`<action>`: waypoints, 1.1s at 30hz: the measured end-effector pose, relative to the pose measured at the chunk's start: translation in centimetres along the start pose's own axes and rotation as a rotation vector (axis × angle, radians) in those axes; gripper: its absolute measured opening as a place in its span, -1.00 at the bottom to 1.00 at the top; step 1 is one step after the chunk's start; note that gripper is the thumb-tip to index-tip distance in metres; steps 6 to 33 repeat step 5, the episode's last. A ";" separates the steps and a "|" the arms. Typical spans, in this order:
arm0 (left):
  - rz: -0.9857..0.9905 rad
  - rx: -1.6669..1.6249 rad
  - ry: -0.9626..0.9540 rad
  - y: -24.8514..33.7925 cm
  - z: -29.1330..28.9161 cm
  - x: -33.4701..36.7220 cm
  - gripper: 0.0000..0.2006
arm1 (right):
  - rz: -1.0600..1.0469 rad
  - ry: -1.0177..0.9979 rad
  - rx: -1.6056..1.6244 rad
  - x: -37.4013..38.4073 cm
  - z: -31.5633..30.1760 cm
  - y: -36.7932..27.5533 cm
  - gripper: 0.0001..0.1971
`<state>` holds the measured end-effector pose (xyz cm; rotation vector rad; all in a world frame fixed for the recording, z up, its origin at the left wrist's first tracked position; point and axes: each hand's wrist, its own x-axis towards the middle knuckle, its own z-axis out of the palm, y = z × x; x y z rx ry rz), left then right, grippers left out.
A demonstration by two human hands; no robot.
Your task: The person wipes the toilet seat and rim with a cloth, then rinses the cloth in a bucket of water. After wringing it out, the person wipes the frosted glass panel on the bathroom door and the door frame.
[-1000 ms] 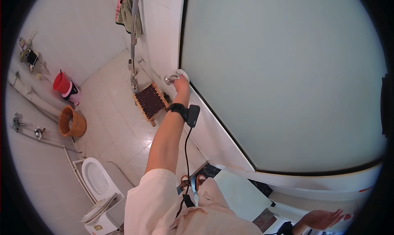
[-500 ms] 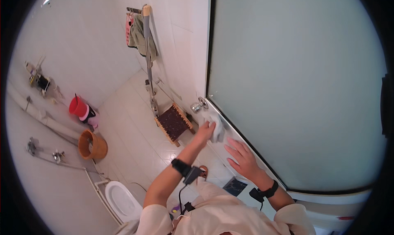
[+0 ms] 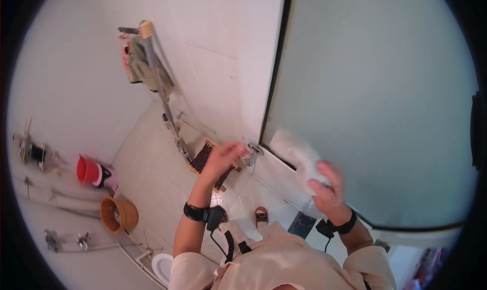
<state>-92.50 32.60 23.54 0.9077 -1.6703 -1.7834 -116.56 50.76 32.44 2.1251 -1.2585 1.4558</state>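
Note:
A white cloth (image 3: 297, 153), blurred by motion, is gripped in my right hand (image 3: 328, 186) and hangs in front of the frosted glass panel (image 3: 375, 107) of the door. My left hand (image 3: 223, 158) holds nothing that I can see. Its fingers stretch toward the round metal doorknob (image 3: 250, 154), and the fingertips overlap its left side; whether they touch it I cannot tell. The knob sits on the white door frame, just left of the glass corner. Each of my wrists wears a black strap with a small box on it.
Behind my left hand stands a wooden stool (image 3: 203, 158) with a dark woven seat. A tall pole (image 3: 160, 77) and hanging towels are at the wall. Farther left are a red bucket (image 3: 87, 169), a wooden tub (image 3: 119, 214), wall pipes and a white toilet (image 3: 162, 267).
The cloth has passed from my left hand to my right, which has moved up and closed on it. My left hand has moved left, and my view has turned to the right.

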 end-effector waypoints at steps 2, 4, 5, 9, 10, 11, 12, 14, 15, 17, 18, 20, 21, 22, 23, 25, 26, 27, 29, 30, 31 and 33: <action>0.110 -0.047 0.112 -0.6 -1.5 2.9 -0.63 | -0.064 0.073 -0.163 1.9 0.2 0.1 -0.59; 0.138 -0.116 0.111 -1.5 -2.1 5.3 -0.60 | -0.089 0.034 -0.334 3.6 1.5 0.3 -0.60; 0.130 -0.139 0.099 -2.2 -2.0 6.5 -0.62 | -0.082 0.051 -0.362 3.9 1.9 -0.4 -0.60; 0.130 -0.139 0.099 -2.2 -2.0 6.5 -0.62 | -0.082 0.051 -0.362 3.9 1.9 -0.4 -0.60; 0.130 -0.139 0.099 -2.2 -2.0 6.5 -0.62 | -0.082 0.051 -0.362 3.9 1.9 -0.4 -0.60; 0.130 -0.139 0.099 -2.2 -2.0 6.5 -0.62 | -0.082 0.051 -0.362 3.9 1.9 -0.4 -0.60; 0.130 -0.139 0.099 -2.2 -2.0 6.5 -0.62 | -0.082 0.051 -0.362 3.9 1.9 -0.4 -0.60; 0.130 -0.139 0.099 -2.2 -2.0 6.5 -0.62 | -0.082 0.051 -0.362 3.9 1.9 -0.4 -0.60; 0.130 -0.139 0.099 -2.2 -2.0 6.5 -0.62 | -0.082 0.051 -0.362 3.9 1.9 -0.4 -0.60; 0.130 -0.139 0.099 -2.2 -2.0 6.5 -0.62 | -0.082 0.051 -0.362 3.9 1.9 -0.4 -0.60; 0.130 -0.139 0.099 -2.2 -2.0 6.5 -0.62 | -0.082 0.051 -0.362 3.9 1.9 -0.4 -0.60; 0.130 -0.139 0.099 -2.2 -2.0 6.5 -0.62 | -0.082 0.051 -0.362 3.9 1.9 -0.4 -0.60; 0.130 -0.139 0.099 -2.2 -2.0 6.5 -0.62 | -0.082 0.051 -0.362 3.9 1.9 -0.4 -0.60; 0.130 -0.139 0.099 -2.2 -2.0 6.5 -0.62 | -0.082 0.051 -0.362 3.9 1.9 -0.4 -0.60; 0.130 -0.139 0.099 -2.2 -2.0 6.5 -0.62 | -0.082 0.051 -0.362 3.9 1.9 -0.4 -0.60; 0.130 -0.139 0.099 -2.2 -2.0 6.5 -0.62 | -0.082 0.051 -0.362 3.9 1.9 -0.4 -0.60; 0.130 -0.139 0.099 -2.2 -2.0 6.5 -0.62 | -0.082 0.051 -0.362 3.9 1.9 -0.4 -0.60; 0.130 -0.139 0.099 -2.2 -2.0 6.5 -0.62 | -0.082 0.051 -0.362 3.9 1.9 -0.4 -0.60; 0.130 -0.139 0.099 -2.2 -2.0 6.5 -0.62 | -0.082 0.051 -0.362 3.9 1.9 -0.4 -0.60; 0.130 -0.139 0.099 -2.2 -2.0 6.5 -0.62 | -0.082 0.051 -0.362 3.9 1.9 -0.4 -0.60; 0.130 -0.139 0.099 -2.2 -2.0 6.5 -0.62 | -0.082 0.051 -0.362 3.9 1.9 -0.4 -0.60; 0.130 -0.139 0.099 -2.2 -2.0 6.5 -0.62 | -0.082 0.051 -0.362 3.9 1.9 -0.4 -0.60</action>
